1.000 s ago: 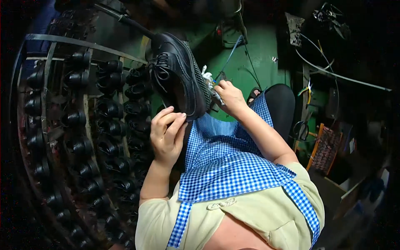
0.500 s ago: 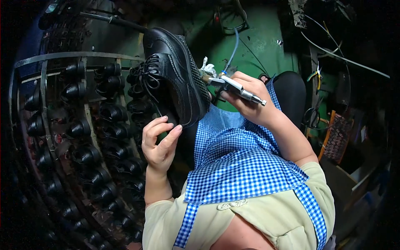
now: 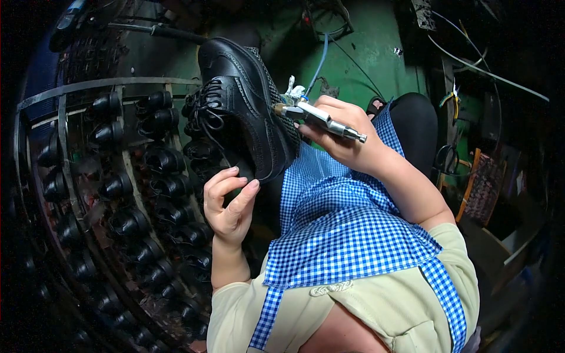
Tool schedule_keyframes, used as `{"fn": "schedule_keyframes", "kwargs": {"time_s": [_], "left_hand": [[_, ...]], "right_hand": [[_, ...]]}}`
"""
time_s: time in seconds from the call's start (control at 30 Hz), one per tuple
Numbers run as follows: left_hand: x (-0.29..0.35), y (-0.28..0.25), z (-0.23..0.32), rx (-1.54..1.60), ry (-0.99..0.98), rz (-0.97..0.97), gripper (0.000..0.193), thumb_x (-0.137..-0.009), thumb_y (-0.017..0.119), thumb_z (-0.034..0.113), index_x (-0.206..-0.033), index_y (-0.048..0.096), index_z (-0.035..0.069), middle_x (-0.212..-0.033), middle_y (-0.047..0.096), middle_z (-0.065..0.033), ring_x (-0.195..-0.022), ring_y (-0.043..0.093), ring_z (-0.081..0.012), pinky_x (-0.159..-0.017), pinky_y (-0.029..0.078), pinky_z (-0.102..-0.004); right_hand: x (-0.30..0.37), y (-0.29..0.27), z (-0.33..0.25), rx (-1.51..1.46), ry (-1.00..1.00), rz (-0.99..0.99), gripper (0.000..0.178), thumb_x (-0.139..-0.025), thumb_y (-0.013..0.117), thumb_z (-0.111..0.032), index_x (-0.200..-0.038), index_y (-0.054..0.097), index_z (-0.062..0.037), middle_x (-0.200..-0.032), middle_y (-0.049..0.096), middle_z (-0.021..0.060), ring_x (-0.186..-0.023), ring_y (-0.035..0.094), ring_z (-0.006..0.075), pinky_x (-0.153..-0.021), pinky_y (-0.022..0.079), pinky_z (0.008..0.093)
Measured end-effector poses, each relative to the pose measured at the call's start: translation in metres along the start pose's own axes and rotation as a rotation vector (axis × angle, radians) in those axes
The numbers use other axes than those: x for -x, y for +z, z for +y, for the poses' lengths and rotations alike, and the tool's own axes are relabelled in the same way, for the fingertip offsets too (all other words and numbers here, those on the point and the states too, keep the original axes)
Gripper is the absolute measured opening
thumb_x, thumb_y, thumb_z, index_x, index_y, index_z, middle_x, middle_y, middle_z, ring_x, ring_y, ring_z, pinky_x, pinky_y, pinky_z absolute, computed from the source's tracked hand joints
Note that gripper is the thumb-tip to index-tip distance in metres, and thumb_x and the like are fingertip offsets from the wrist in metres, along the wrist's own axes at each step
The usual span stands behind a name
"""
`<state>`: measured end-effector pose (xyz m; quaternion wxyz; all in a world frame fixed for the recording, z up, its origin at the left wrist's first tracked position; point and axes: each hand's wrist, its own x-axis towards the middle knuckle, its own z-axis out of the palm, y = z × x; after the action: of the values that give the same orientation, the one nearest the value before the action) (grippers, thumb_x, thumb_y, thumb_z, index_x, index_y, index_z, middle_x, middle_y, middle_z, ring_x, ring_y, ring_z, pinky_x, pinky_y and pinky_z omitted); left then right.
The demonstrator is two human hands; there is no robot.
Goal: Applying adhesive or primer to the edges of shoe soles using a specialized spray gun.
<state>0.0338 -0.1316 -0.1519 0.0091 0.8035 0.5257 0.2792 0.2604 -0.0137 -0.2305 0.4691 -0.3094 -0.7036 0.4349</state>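
Observation:
A black lace-up shoe (image 3: 256, 97) is held on its side edge in front of me, toe pointing away, its laces tied and its opening facing left. My left hand (image 3: 228, 203) pinches the heel end between thumb and fingers. In my right hand (image 3: 347, 132) is a metal spray gun (image 3: 321, 117), gripped with the fingers wrapped round its body. The gun's brass-coloured nozzle (image 3: 279, 109) is right beside the sole's textured edge; I cannot tell whether they touch. A blue hose (image 3: 322, 62) runs from the gun away over the green floor.
To the left stands a metal rack (image 3: 65, 135) with rows of black shoes (image 3: 168, 159). My blue checked apron (image 3: 347, 217) covers my lap. At the right are an orange-edged panel (image 3: 479, 185) and hanging cables (image 3: 491, 76). A dark rod (image 3: 159, 29) reaches toward the shoe's toe.
The spray gun in my right hand has moved left, bringing its nozzle closer to the sole's edge. My left hand still holds the heel, and the shoe has barely shifted.

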Motion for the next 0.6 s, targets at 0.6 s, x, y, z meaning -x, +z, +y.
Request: {"fn": "schedule_keyframes", "kwargs": {"time_s": [0.6], "left_hand": [[-0.004,-0.011,-0.003,0.008,0.022,-0.097,0.042,-0.066,0.076,-0.007,-0.101,0.072,0.015,-0.092,0.061,-0.0036,-0.096,0.062,-0.0270,-0.078,0.053,-0.0350]], "right_hand": [[0.014,-0.008,-0.017,0.063,0.111,-0.126,0.024,-0.085,0.070,-0.024,-0.074,0.063,-0.0038,-0.071,0.057,0.0098,-0.063,0.059,0.0286,-0.054,0.048,0.0372]]}}
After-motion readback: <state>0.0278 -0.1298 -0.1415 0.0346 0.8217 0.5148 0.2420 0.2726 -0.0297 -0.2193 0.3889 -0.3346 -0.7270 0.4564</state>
